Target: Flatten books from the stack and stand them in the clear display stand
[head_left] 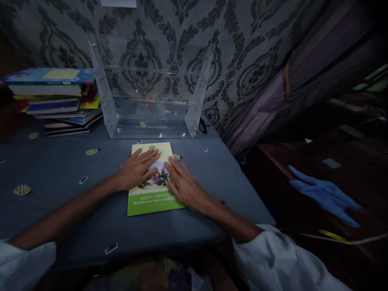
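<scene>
A closed book [145, 206] with a cream, picture and green cover lies flat on the blue tablecloth in front of me. My left hand [136, 169] rests palm down across its upper left part, fingers stretched out. On the right side of the cover lies my right hand [184, 184], also flat with its fingers extended. Both hands touch the book, and neither is wrapped around it. Part of the cover's picture and print is hidden under them. Just behind the book stands a clear acrylic rack [151, 125] with tiers.
A stack of books [60, 101] stands at the back left. Dark glasses [203, 126] lie beside the rack's right foot. Patterned curtain hangs behind the table [91, 218]. To the right, a blue glove [327, 194] lies on a dark brown surface.
</scene>
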`<action>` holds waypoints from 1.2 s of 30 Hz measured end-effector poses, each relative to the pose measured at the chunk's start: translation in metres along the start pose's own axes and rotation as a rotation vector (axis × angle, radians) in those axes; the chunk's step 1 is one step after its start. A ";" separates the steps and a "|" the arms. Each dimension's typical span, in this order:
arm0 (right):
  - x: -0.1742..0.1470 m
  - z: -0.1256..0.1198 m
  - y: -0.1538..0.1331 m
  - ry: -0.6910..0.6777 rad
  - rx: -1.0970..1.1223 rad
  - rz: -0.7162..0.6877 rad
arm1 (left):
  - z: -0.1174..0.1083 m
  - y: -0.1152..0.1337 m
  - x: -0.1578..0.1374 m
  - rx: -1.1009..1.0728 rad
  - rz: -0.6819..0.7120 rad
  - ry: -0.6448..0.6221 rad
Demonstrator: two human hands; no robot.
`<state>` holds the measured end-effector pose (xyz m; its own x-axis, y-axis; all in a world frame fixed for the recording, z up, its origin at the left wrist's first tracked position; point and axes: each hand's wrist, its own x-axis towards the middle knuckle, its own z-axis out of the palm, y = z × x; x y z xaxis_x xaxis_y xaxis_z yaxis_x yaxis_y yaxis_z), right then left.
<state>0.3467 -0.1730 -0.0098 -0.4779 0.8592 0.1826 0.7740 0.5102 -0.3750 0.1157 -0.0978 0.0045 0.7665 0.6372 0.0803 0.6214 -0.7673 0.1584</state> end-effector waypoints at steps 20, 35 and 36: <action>-0.059 -0.022 -0.038 -0.242 -0.007 -0.045 | 0.004 0.060 -0.083 -0.003 0.166 0.030; -0.133 0.051 -0.048 0.037 -0.073 -0.003 | 0.043 0.071 -0.133 0.300 0.251 0.339; -0.134 0.051 -0.049 0.090 -0.082 -0.061 | 0.044 0.071 -0.135 0.311 0.256 0.349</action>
<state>0.3517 -0.3150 -0.0618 -0.4887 0.8245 0.2854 0.7778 0.5599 -0.2856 0.0639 -0.2414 -0.0384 0.8333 0.3715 0.4093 0.4806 -0.8527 -0.2046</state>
